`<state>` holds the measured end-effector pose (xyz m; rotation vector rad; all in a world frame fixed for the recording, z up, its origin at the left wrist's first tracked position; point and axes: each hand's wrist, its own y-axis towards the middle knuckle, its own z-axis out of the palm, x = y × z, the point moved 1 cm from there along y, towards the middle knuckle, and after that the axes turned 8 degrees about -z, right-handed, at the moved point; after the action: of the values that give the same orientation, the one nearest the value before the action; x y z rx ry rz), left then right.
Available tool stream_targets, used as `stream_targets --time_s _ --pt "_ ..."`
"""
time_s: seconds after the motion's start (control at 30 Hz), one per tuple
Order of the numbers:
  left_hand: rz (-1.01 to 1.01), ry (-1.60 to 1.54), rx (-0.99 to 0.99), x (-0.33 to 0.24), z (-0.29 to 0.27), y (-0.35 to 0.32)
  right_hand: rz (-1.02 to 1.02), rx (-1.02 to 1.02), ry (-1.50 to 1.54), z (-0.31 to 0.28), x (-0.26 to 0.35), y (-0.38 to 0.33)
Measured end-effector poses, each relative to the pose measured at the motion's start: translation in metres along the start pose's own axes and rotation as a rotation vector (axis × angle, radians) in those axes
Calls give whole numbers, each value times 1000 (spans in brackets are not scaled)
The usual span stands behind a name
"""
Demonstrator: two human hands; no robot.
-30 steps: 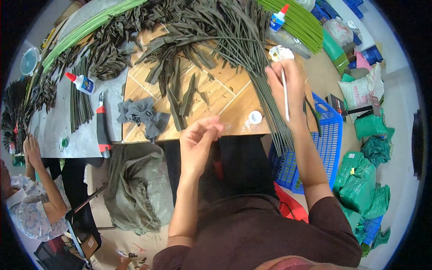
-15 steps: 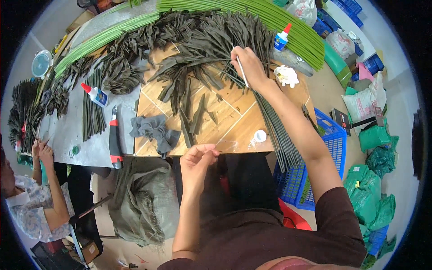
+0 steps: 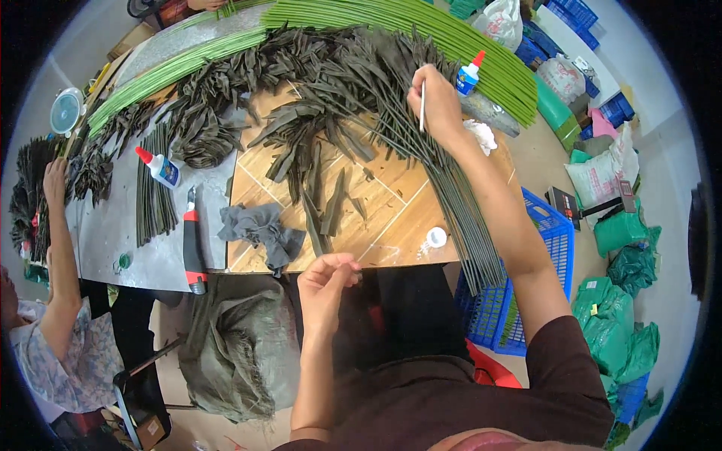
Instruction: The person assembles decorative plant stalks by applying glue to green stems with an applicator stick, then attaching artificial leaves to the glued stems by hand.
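My right hand (image 3: 438, 105) is closed around a thin white stick (image 3: 423, 107), above the bundle of long dark stems with cloth-like leaves (image 3: 391, 113). The stems' bare ends (image 3: 474, 252) reach past the table's front edge. Just off that edge, my left hand (image 3: 325, 282) has thumb and fingers pinched together; whatever is between them is too small to name. Near it lie loose dark leaf strips (image 3: 331, 203) and a white cap with white powder or paste (image 3: 435, 237). A white glue bottle with a red tip (image 3: 468, 74) stands beyond my right hand.
Left are a crumpled grey cloth (image 3: 263, 231), a red-black utility knife (image 3: 194, 240), another glue bottle (image 3: 159, 167) and dark stems (image 3: 154, 199). Green stems (image 3: 421, 34) line the far side. A blue crate (image 3: 545, 248) stands right. A co-worker's arm (image 3: 62, 255) works at far left.
My right hand has shifted right with the stick, which is now more upright. My left hand stays pinched near the edge. The co-worker's hand has reached forward to the dark bundle at left.
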<state>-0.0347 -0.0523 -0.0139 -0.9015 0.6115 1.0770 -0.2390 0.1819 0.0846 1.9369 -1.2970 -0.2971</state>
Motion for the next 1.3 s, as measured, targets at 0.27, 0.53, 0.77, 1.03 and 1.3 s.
stream_targets --time_s 0.27,0.53,0.77,1.03,1.3 --pt "0 81 -85 -9 0 -3 -109 -131 -16 6 -14 20" --pt "457 791 -431 -26 3 15 205 -23 441 -57 67 -63" --pt "598 1499 -527 -34 25 58 457 -59 595 -102 78 -133" --pt "367 643 -383 -28 31 50 567 3 425 -128 61 -193" --pt "56 40 -131 6 64 24 309 -21 768 -79 106 -171"
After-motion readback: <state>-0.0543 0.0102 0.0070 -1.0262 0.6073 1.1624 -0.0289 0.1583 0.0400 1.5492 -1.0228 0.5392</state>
